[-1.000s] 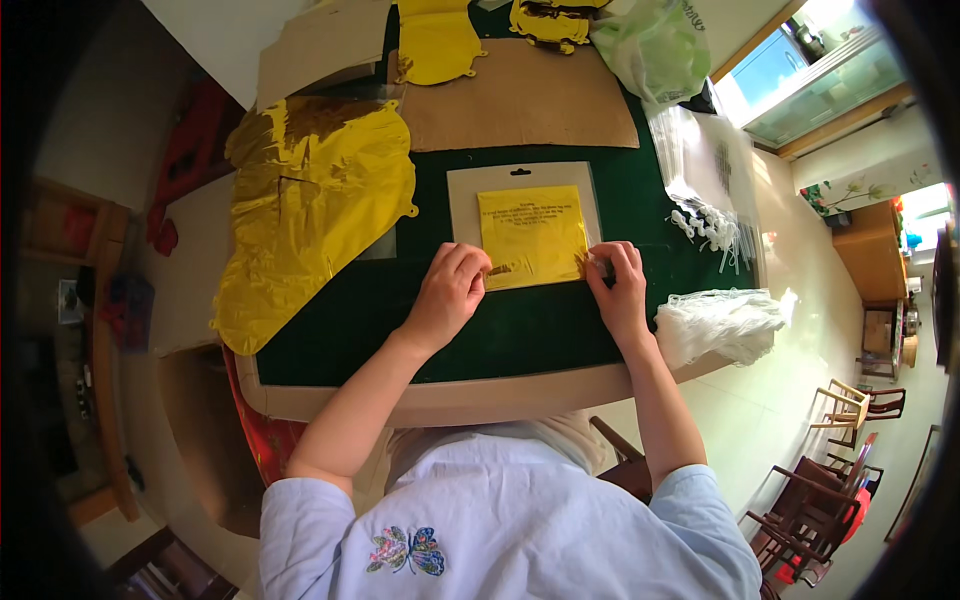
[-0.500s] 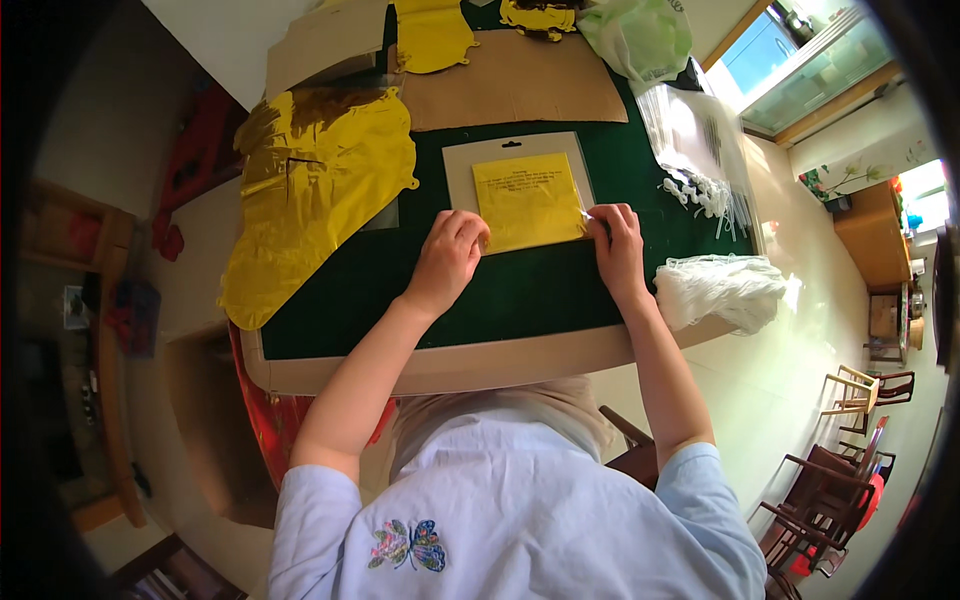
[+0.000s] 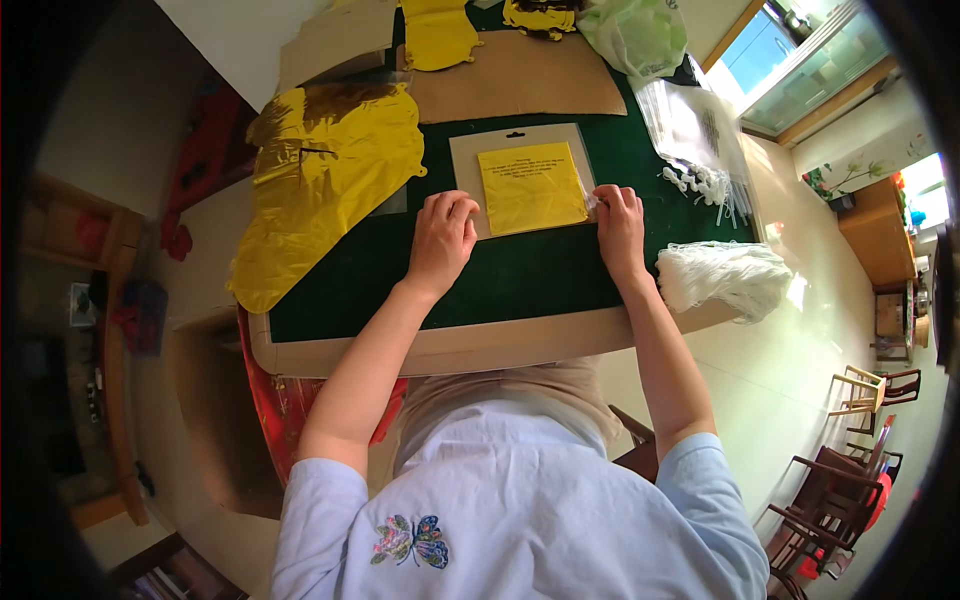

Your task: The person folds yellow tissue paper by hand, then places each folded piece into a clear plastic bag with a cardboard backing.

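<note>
Hard tugging could tear clear film (image 3: 591, 202) the right hand (image 3: 620, 226) pinches at 4 o'clock on the yellow packet (image 3: 530, 185); the left hand (image 3: 441, 238) curls at 8 o'clock, grip unclear.

Packet (image 3: 532, 200) on table (image 3: 540, 285), foil (image 3: 330, 195) left, strings (image 3: 722, 275) right

The place looked like a home: dark-brown wooden chairs (image 3: 838, 500), an orange-brown wooden cabinet (image 3: 875, 235), a glossy cream floor (image 3: 765, 385).
</note>
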Action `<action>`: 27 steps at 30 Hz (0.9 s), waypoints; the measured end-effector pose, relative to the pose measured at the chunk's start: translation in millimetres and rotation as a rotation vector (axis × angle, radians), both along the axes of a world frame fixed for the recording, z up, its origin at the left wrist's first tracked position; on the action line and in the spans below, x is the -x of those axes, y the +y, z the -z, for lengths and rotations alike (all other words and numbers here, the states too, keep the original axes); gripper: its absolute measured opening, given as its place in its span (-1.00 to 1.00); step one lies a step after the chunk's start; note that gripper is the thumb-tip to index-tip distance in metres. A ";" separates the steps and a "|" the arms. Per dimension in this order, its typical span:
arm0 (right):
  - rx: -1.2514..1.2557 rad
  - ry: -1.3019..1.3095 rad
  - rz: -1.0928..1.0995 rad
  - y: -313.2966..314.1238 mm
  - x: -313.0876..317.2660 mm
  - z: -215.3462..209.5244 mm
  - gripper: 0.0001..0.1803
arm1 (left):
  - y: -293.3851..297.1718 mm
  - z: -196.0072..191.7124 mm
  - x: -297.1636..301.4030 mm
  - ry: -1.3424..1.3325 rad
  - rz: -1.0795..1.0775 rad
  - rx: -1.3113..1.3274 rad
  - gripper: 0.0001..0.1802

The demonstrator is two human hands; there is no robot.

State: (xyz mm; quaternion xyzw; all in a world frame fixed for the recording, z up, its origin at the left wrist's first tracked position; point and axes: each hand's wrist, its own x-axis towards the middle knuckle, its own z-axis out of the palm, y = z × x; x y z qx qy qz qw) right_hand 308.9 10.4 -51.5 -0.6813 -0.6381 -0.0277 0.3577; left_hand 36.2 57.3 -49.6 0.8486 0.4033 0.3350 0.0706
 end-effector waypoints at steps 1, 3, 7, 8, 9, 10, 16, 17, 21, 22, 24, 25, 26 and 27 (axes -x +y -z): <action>-0.003 0.000 -0.001 0.1 -0.3 1.3 -0.82 | -0.2 -0.1 0.2 0.006 -0.001 -0.008 -0.70; 0.008 -0.004 0.007 -0.1 -1.0 3.3 -0.83 | -0.4 0.0 0.7 0.007 -0.002 -0.013 -0.71; -0.006 -0.112 0.044 3.8 -7.8 8.6 -0.80 | 0.2 1.5 0.6 0.004 -0.011 -0.008 -0.73; -0.006 -0.097 0.083 7.4 -10.8 10.6 -0.83 | 0.8 2.0 -0.2 0.001 -0.010 -0.013 -0.73; -0.006 -0.081 0.118 11.6 -10.4 8.4 -0.86 | 1.0 2.8 -0.2 -0.002 -0.007 -0.019 -0.74; -0.010 -0.083 0.114 17.1 -10.1 5.6 -0.86 | 1.4 3.4 -0.2 -0.005 -0.005 -0.026 -0.75; 0.384 0.098 0.208 33.7 -3.0 -19.5 -0.82 | 0.1 3.0 0.0 0.014 -0.037 -0.023 -0.74; 0.404 0.302 0.167 33.4 -9.4 -20.5 -0.78 | -0.2 2.3 0.5 0.013 -0.046 -0.029 -0.74; 0.268 0.726 -0.058 13.0 -12.7 -30.6 -0.82 | 15.5 -20.0 9.1 -0.107 -0.072 -0.024 -0.73; 0.184 0.831 -0.148 2.8 -11.4 -32.8 -0.87 | 19.4 -38.8 11.2 -0.139 -0.099 -0.097 -0.73; 0.138 0.888 -0.204 -12.0 -2.6 -40.2 -0.89 | 31.7 -85.9 14.5 -0.145 -0.103 -0.232 -0.61; 0.097 0.952 -0.250 -17.5 4.6 -44.8 -0.90 | 31.5 -112.2 15.9 -0.149 -0.089 -0.320 -0.54; 0.093 0.947 -0.249 -22.9 8.0 -47.1 -0.90 | 26.2 -136.4 9.4 -0.153 -0.087 -0.323 -0.54; 0.057 0.933 -0.261 -25.8 13.7 -48.7 -0.90 | 19.9 -160.6 2.5 -0.083 -0.089 -0.468 -0.55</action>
